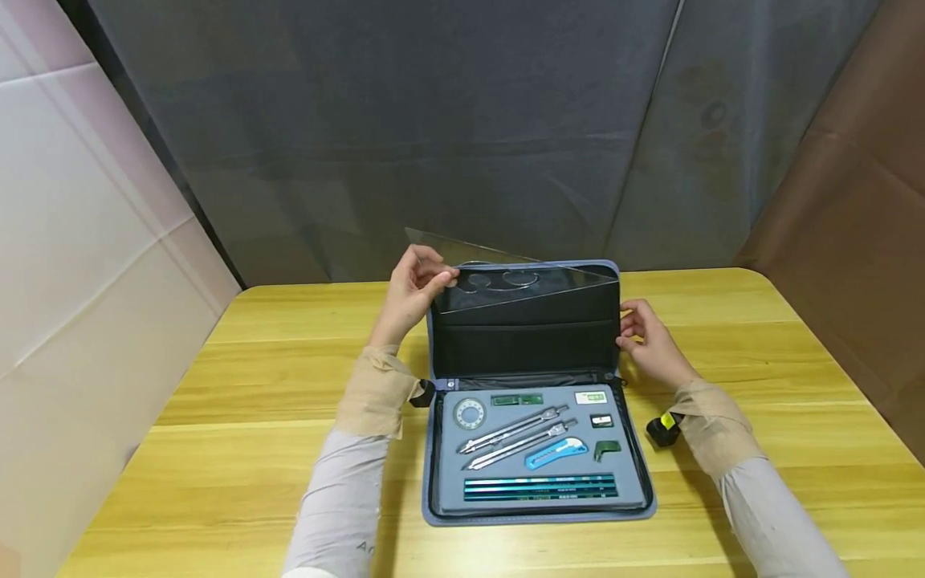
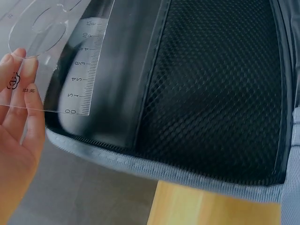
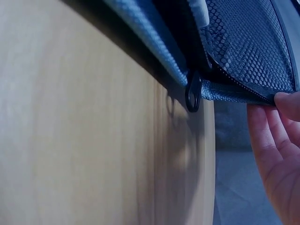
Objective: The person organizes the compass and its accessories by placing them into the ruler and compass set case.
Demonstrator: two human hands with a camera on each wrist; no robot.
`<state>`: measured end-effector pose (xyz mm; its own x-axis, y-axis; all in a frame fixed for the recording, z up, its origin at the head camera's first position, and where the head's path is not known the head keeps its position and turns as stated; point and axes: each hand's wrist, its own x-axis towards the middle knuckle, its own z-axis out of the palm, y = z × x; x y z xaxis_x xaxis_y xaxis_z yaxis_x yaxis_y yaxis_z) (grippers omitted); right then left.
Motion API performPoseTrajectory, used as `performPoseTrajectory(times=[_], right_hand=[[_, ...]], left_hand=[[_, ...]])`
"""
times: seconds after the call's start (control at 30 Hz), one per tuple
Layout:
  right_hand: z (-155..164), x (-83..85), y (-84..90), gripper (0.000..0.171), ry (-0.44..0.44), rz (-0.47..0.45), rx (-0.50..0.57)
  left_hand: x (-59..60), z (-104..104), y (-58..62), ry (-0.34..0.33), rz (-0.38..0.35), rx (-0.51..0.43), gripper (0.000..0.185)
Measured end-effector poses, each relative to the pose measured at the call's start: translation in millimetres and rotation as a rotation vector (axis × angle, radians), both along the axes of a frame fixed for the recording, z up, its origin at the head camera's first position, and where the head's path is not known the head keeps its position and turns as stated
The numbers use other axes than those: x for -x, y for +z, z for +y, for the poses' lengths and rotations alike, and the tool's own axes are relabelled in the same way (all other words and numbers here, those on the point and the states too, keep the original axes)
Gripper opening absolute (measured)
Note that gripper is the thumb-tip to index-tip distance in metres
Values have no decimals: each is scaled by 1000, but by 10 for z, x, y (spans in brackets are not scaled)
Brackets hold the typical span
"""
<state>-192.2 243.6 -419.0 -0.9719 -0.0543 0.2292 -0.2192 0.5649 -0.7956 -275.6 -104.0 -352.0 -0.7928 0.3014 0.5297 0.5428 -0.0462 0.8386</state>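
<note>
The right hand [image 3: 274, 154] pinches the blue fabric case's zippered edge [image 3: 234, 91], just beside a black metal zipper pull [image 3: 192, 92] hanging over the light wooden table [image 3: 84, 136].

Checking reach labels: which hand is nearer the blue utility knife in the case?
Right. The right hand holds the upright lid's edge, above-right of the blue utility knife; the left hand pinches the clear plastic set square, farther up-left.
</note>
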Motion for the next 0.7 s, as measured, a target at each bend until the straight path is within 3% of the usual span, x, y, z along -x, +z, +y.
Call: performPoseTrajectory(times=[0.33,0.7], right_hand=[[-4,-16,-6,42,-5,11,-8],[-28,-7,-14,43,3,12,-7]], left_hand=[[28,101,-112,7,-27,-29,24],[28,19,-157,52,-18,0,22]])
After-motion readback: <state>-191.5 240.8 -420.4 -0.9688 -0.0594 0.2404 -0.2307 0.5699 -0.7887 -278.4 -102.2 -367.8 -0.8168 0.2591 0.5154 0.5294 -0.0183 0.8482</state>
